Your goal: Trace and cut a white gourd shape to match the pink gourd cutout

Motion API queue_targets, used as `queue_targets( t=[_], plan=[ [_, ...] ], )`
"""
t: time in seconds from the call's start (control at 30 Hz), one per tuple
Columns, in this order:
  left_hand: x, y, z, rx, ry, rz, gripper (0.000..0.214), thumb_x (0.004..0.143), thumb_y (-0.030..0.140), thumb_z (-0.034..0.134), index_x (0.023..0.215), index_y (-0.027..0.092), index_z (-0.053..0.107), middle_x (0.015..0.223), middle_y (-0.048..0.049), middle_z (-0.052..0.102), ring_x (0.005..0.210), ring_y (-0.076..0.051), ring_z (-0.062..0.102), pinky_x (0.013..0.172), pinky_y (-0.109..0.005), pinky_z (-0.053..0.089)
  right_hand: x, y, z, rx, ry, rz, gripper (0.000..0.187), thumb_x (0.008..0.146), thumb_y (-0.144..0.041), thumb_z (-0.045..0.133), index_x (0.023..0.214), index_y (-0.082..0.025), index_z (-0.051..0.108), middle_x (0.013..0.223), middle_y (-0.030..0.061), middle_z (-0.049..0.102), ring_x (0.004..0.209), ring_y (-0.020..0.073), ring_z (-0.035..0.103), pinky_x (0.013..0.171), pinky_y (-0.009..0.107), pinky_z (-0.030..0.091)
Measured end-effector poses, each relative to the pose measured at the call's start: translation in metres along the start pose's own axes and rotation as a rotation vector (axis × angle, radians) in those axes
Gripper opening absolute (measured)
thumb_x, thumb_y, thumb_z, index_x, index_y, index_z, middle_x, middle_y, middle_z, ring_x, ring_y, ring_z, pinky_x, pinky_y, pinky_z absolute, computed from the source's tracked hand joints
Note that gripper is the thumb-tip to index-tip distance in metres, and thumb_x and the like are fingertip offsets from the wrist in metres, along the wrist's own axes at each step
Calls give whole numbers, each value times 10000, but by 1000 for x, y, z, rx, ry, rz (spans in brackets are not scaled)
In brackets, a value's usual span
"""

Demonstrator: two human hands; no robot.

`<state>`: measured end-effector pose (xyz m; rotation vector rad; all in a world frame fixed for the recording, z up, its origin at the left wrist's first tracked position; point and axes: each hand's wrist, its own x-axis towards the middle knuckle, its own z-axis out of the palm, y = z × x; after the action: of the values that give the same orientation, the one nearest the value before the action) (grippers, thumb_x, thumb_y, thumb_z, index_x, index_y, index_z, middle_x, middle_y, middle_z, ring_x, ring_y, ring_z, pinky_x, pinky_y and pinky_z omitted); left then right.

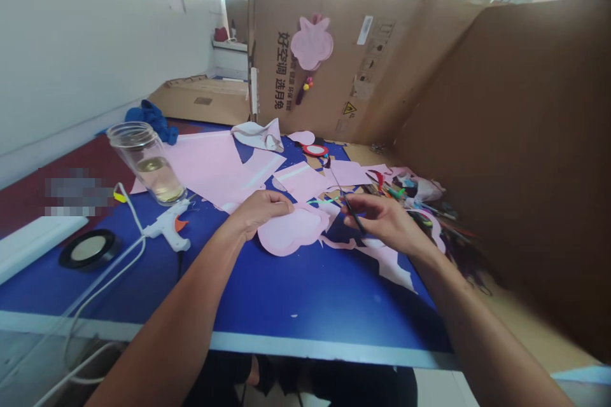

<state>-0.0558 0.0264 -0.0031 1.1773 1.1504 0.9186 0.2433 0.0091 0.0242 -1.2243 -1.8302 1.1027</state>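
Note:
My left hand (pixel 267 210) pinches the upper edge of a pink cloud-shaped cutout (pixel 289 232), which has a paler inner area and a wavy outline. The sheet lies low over the blue table. To the right, my right hand (pixel 379 216) is closed around a slim dark tool (pixel 354 213) with a thin point directed up and away; its exact kind is unclear. The tool is apart from the cutout. Pink offcuts (pixel 389 264) lie below my right hand, and a narrow pink strip trails from the cutout's right side.
A glass jar (pixel 157 172) with yellowish liquid, a white glue gun (pixel 167 226) with its cord and a black tape roll (pixel 90 248) stand left. Large pink sheets (pixel 205 159) lie behind. Cardboard walls (pixel 334 76) rise at the back and right, one bearing a pink ornament (pixel 312 44).

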Motion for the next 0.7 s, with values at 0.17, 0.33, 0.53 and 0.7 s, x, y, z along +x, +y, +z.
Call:
queue_targets(
  t=[0.17, 0.33, 0.53, 0.7],
  plan=[
    [2, -4, 1, 45, -36, 8, 138, 665, 346, 852, 702, 222, 806, 763, -68, 746, 706, -194, 640, 649, -319, 492, -2, 7, 5, 16, -144, 69, 550, 779, -536, 881, 1188, -183, 784, 1020, 76, 761, 881, 213, 673, 773, 345, 564],
    [4, -6, 2, 100, -50, 1, 153, 692, 359, 859, 730, 220, 807, 744, -55, 731, 684, -192, 633, 626, -316, 482, -8, 6, 2, -117, -182, 24, 454, 800, -511, 867, 1136, -211, 818, 1057, 67, 770, 949, 242, 668, 865, 376, 552],
    [4, -5, 4, 175, -103, -8, 181, 725, 360, 856, 789, 200, 799, 761, -20, 729, 684, -156, 635, 629, -278, 477, -10, 12, 4, -118, -210, -5, 443, 820, -446, 857, 1206, -228, 836, 1086, 81, 798, 968, 267, 709, 861, 381, 579],
    [3, -3, 6, 179, -109, -42, 208, 715, 353, 869, 829, 195, 798, 768, -8, 727, 676, -145, 638, 619, -267, 474, -10, 11, 4, -128, -247, -38, 432, 829, -380, 843, 1242, -251, 836, 1137, 77, 798, 976, 253, 710, 835, 356, 582]
  ],
)
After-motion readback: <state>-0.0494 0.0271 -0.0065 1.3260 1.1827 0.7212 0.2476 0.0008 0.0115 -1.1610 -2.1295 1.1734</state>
